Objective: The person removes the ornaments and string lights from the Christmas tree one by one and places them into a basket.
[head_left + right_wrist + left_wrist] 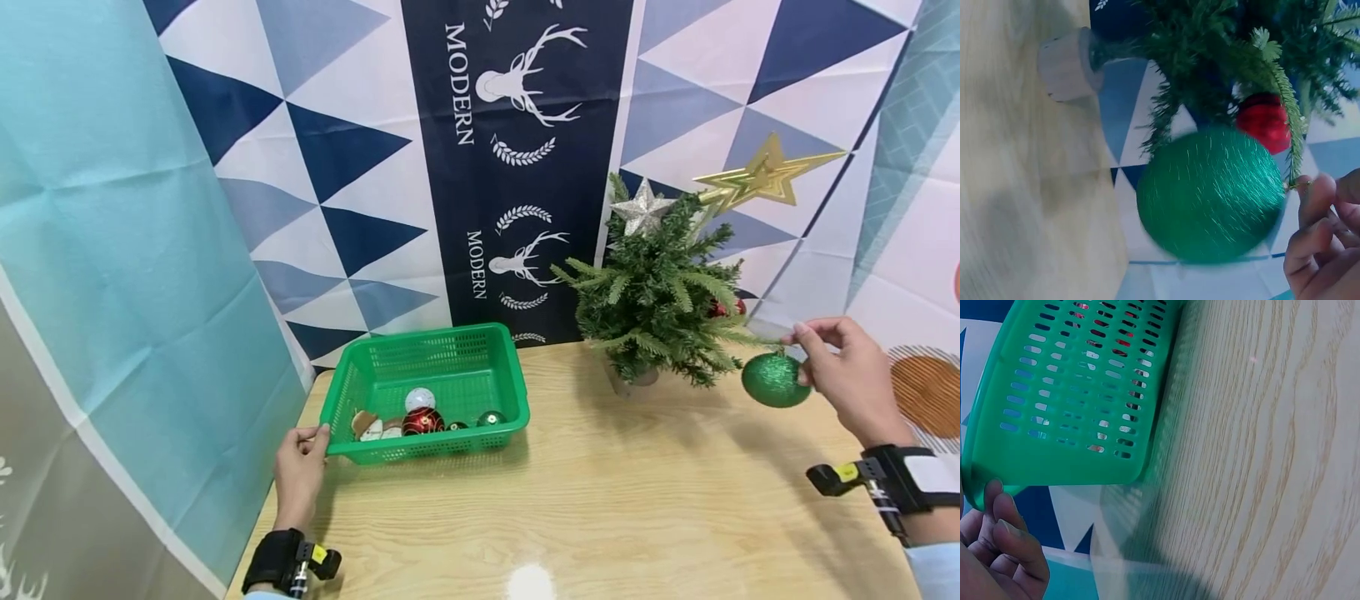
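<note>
Green glitter bauble (776,380) hangs from my right hand (851,375), whose fingers (1315,206) pinch its small gold loop at the top; the ball dangles just beside the lowest right-hand branches of the little artificial Christmas tree (660,292), above the bench (600,500). From the right wrist view I see the bauble close against a drooping twig, with a red ornament (1266,122) already on the tree just behind it (whether the green ball touches the twig I cannot tell). The tree stands in a pale pot (1066,69) at the back of the bench and carries a silver star (640,208) and a larger gold star (765,177) near its top.

My left hand (298,471) rests at the near left corner of the green plastic basket (360,375), fingers (1010,519) loosely curled with the tips touching the rim. Inside the basket lie a red patterned ball (422,422), a white ball (420,400), a small green ball (491,418) and some pale pieces I cannot make out.
</note>
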The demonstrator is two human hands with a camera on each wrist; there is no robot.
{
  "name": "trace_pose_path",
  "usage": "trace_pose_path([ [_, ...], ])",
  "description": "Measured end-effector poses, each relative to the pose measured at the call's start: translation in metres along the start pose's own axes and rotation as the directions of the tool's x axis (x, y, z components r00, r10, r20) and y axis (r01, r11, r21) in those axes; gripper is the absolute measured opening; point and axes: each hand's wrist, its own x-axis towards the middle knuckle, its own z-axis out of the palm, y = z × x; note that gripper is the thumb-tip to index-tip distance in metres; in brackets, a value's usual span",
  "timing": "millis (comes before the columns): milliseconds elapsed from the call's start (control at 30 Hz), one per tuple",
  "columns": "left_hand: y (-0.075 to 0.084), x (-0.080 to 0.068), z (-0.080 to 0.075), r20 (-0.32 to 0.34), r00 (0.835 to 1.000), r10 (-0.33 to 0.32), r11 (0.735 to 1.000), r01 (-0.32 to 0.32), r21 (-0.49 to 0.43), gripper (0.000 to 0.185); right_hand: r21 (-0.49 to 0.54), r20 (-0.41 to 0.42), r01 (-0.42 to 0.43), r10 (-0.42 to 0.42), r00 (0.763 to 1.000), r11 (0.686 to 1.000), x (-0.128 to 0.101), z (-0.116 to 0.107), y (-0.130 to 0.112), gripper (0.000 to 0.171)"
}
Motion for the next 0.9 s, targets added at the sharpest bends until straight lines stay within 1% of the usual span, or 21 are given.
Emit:
trace_pose_path([
  [100, -0.001, 0.0, 0.0, 0.008, 1.0, 0.004, 1.0, -0.004, -0.005, 0.041, 0.004, 0.054, -0.036, 0.035, 0.998, 0.999, 0.0, 0.001, 0.009, 0.02],
  [233, -0.001, 0.001, -0.001, 0.017, 1.0, 0.009, 1.0, -0.009, -0.009, 0.043, 0.027, 0.084, -0.041, 0.039, 0.996, 0.999, 0.0, 0.001, 0.014, 0.021],
  [400, 0.0, 0.001, -0.001, 0.011, 1.0, 0.007, 1.0, -0.007, -0.008, 0.041, 0.042, 0.07, -0.02, 0.017, 0.997, 0.999, 0.004, 0.004, 0.013, 0.016],
  [567, 0.0, 0.0, -0.002, 0.01, 1.0, 0.005, 1.0, -0.005, -0.001, 0.042, 0.112, 0.085, -0.008, -0.002, 0.996, 0.994, 0.006, 0.005, 0.016, 0.01],
  [633, 0.0, -0.001, -0.002, 0.015, 1.0, 0.005, 1.0, -0.005, -0.001, 0.042, 0.126, 0.065, -0.009, 0.001, 0.998, 0.992, 0.007, 0.005, 0.016, 0.006],
  [700, 0.0, -0.001, -0.001, 0.018, 1.0, 0.005, 1.0, -0.005, -0.001, 0.043, 0.074, 0.031, -0.004, 0.001, 1.0, 0.997, 0.008, 0.007, 0.015, 0.004],
  [767, 0.001, -0.001, -0.001, 0.017, 1.0, 0.004, 1.0, -0.004, -0.005, 0.042, -0.001, -0.012, 0.009, -0.009, 1.0, 1.0, 0.009, 0.009, 0.013, 0.004],
  [833, 0.002, 0.0, -0.001, 0.012, 1.0, 0.002, 1.0, -0.002, -0.005, 0.041, -0.065, -0.054, 0.018, -0.021, 0.998, 0.998, 0.012, 0.009, 0.01, 0.003],
  [900, 0.003, 0.0, -0.001, 0.01, 1.0, -0.001, 1.0, 0.001, -0.002, 0.041, -0.135, -0.073, 0.029, -0.039, 0.997, 0.99, 0.013, 0.008, 0.008, 0.006],
])
